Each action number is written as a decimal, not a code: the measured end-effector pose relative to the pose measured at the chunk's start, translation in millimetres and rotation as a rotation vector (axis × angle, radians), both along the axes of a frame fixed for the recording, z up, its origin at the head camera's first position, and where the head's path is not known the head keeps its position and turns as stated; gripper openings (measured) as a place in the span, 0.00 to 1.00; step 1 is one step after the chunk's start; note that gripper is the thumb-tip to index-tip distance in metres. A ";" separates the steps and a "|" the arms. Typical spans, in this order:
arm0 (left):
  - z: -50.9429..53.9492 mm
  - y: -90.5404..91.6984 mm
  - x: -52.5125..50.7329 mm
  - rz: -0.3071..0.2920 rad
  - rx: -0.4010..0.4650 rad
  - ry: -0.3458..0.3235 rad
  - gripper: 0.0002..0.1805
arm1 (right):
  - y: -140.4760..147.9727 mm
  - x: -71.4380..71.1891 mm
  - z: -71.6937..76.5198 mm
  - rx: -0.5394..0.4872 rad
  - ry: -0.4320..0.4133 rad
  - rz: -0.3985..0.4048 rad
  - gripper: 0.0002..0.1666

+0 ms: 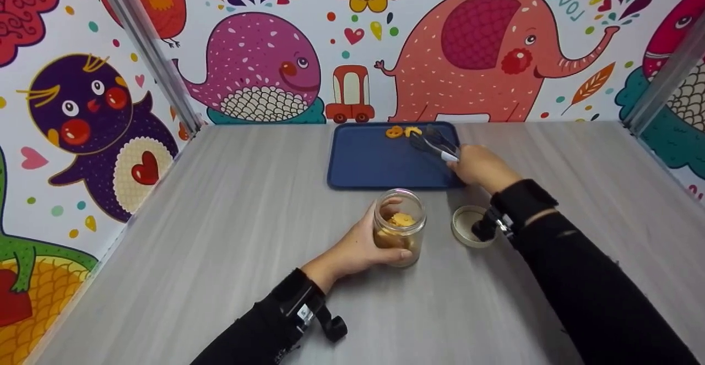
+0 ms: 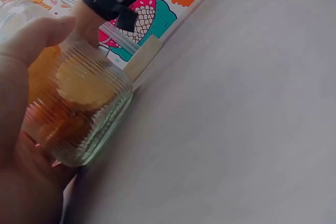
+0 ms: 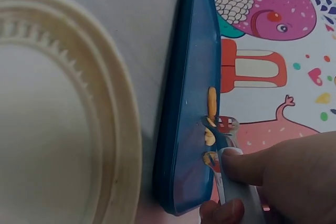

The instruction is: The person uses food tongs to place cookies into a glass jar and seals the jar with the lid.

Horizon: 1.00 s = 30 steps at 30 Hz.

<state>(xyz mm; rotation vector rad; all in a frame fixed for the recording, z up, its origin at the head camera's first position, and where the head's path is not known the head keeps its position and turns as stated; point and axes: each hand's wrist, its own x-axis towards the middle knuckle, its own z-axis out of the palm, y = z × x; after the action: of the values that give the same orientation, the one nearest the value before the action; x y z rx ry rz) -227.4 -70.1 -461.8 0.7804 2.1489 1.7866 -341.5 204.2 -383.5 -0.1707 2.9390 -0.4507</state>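
Observation:
My left hand (image 1: 358, 244) grips a ribbed glass jar (image 1: 417, 244) from its left side, thumb across the near face. Yellow crackers (image 1: 402, 220) lie inside the jar; in the left wrist view they press against the glass (image 2: 86, 85). My right hand (image 1: 484, 167) holds a pair of kitchen tongs (image 1: 449, 156) with white grips over the blue tray (image 1: 374, 161). The spread tong tips are beside a yellow cracker (image 1: 412, 131) at the tray's far edge. Left of that cracker lies a pretzel-shaped snack (image 1: 394, 131). Whether the tips touch the cracker I cannot tell.
A round cream-coloured lid (image 1: 468, 226) lies upturned on the table, beneath my right wrist and right of the jar. The grey table (image 1: 248, 189) meets walls printed with cartoon animals. The blue tray stands against the back wall.

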 end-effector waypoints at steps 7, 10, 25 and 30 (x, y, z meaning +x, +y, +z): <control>-0.1 -0.1 0.2 0.008 0.002 0.001 0.52 | -15.9 -15.1 1.8 0.047 -0.020 -0.026 0.24; -0.6 -0.4 0.1 0.016 -0.011 -0.002 0.52 | -20.8 -19.7 0.6 0.048 -0.021 -0.038 0.25; 1.2 1.2 1.1 0.015 -0.021 0.003 0.52 | -21.7 -23.3 -6.7 0.007 0.041 -0.083 0.24; -0.2 0.2 0.5 0.017 -0.025 0.013 0.52 | -16.3 -22.6 -3.4 0.038 0.043 -0.055 0.22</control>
<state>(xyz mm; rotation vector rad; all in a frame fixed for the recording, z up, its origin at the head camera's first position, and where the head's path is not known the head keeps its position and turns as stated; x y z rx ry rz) -227.0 -70.0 -462.1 0.7715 2.1879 1.7643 -364.1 187.9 -386.9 -0.0966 2.9984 -0.4034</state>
